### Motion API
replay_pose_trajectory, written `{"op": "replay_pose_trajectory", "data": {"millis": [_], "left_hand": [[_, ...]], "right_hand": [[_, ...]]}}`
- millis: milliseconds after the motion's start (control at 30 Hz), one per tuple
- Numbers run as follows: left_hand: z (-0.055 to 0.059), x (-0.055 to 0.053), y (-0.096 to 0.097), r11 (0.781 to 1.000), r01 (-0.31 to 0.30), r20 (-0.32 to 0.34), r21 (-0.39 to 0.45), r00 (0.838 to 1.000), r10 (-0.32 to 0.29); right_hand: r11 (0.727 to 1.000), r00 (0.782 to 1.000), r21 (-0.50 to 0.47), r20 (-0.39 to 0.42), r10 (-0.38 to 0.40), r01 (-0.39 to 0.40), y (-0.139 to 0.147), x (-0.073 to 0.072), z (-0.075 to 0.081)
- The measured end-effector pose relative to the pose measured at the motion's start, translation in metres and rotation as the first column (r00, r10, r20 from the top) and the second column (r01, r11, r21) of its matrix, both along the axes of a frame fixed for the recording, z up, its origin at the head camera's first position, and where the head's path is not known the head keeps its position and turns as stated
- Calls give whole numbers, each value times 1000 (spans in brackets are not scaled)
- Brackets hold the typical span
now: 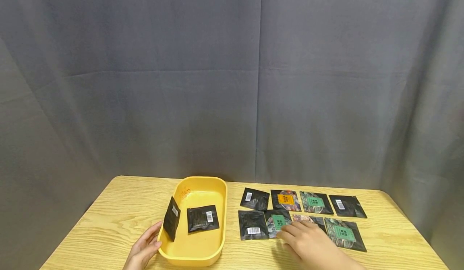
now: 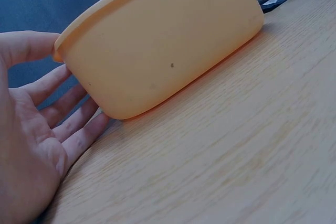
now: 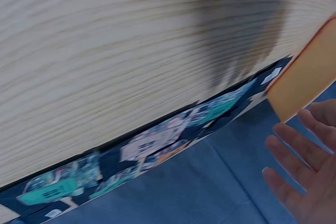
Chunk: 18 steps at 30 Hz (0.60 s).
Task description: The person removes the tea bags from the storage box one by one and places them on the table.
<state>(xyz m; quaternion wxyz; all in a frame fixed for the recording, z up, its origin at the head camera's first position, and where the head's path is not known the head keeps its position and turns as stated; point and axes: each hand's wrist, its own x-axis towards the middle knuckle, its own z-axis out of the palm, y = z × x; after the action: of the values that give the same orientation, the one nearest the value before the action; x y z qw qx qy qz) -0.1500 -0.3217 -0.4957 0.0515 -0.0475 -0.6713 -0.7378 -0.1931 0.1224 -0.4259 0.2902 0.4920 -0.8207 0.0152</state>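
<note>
A yellow plastic tub (image 1: 192, 252) stands on the table. My left hand (image 1: 145, 246) touches its outer left side near the front corner, with fairly straight fingers (image 2: 65, 103) against the wall. Inside the tub, one black packet (image 1: 172, 219) leans on the left wall and another black packet (image 1: 203, 219) lies flat, barcode up. My right hand (image 1: 309, 241) is over the front row of packets to the right, fingers loosely bent, nothing seen in them. It partly hides a pink-patterned packet (image 1: 308, 219) and is nearest a green-labelled packet (image 1: 278, 221).
Several flat packets lie in two rows right of the tub. They include a barcode-up packet (image 1: 253, 225), an orange-labelled packet (image 1: 286, 200) and a green-labelled packet (image 1: 346, 233) at the right. The wooden table (image 1: 101, 217) ends before a grey curtain (image 1: 217, 100).
</note>
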Motion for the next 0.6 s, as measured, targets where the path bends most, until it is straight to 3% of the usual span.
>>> {"op": "replay_pose_trajectory", "data": {"millis": [600], "left_hand": [[-6,-1,-5,997,58,-41,54,998,-56]], "right_hand": [[999,996,-36,89,31,-27,-41,3,8]]}}
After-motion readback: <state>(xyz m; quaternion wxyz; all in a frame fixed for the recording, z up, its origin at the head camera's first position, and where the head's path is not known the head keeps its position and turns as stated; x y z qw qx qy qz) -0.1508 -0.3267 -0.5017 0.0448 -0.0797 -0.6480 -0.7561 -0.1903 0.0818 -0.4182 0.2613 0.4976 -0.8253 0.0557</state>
